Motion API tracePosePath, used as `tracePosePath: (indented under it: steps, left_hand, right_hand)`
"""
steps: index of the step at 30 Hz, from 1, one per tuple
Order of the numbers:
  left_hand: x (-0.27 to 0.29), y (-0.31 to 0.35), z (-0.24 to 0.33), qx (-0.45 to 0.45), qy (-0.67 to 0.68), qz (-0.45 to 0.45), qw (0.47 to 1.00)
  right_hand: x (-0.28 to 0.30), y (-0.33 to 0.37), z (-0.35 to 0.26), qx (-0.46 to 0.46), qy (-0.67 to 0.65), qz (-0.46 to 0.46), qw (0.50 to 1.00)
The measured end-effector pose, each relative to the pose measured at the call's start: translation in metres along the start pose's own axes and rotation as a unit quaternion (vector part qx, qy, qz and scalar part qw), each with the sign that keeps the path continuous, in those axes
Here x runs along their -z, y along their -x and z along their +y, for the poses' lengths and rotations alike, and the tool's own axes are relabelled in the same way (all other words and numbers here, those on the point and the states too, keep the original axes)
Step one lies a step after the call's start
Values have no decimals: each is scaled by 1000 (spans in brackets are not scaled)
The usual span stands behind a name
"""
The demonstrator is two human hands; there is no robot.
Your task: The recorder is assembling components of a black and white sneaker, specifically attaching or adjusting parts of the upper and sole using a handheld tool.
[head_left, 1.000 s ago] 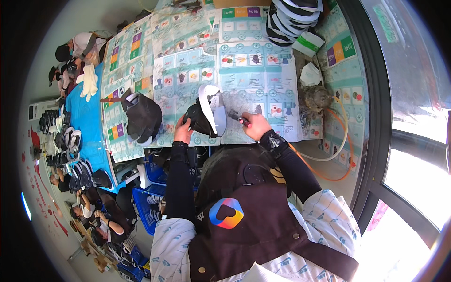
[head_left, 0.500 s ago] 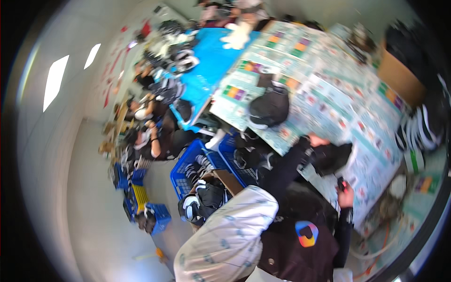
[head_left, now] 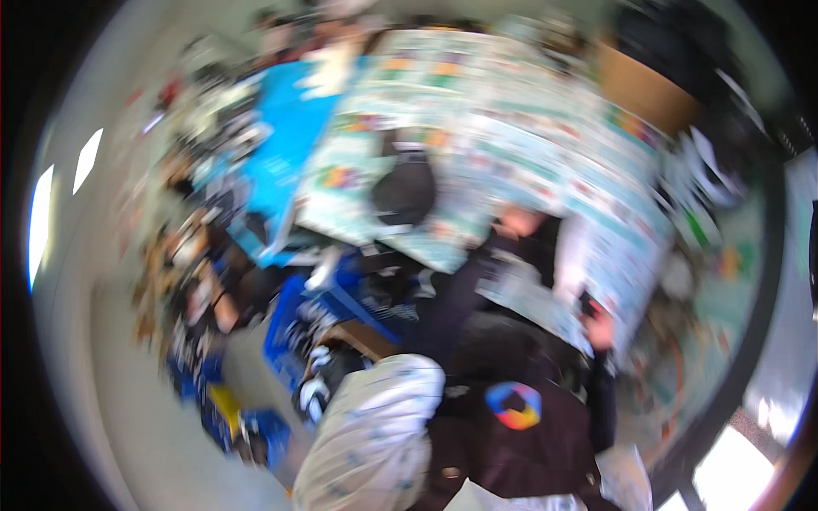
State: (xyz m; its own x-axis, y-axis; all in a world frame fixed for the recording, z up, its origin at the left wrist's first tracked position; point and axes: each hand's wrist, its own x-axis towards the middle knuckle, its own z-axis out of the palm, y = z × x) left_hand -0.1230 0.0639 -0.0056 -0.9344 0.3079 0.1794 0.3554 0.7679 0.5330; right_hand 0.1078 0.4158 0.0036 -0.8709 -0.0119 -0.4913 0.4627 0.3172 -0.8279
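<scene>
At the desk's [head_left: 520, 162] near edge, the left hand [head_left: 520, 221] seems curled on a black shoe [head_left: 540, 249], grip blurred; I'd guess it light, soft above, best held by its firmer white sole [head_left: 572, 260]. The right hand [head_left: 600, 329] wraps a small dark tool [head_left: 588, 304]; another shoe [head_left: 405, 192], toward the near left corner, sits clear.

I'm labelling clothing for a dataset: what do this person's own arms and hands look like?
The left hand and right hand are bare. Dark sleeves cover both forearms. Over the left upper arm hangs a loose whitish sleeve with faint bluish marks, blurred.
</scene>
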Motion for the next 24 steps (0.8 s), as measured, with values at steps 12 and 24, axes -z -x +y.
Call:
tracePosePath:
  steps: [12,24]
  left_hand:
    - [51,72,-5,263,36,-101,959]
    - [55,77,-9,288,38,-114,950]
  right_hand:
    - [-36,18,-120,165,174,-42,970]
    - [-52,4,-122,181,190,-20,965]
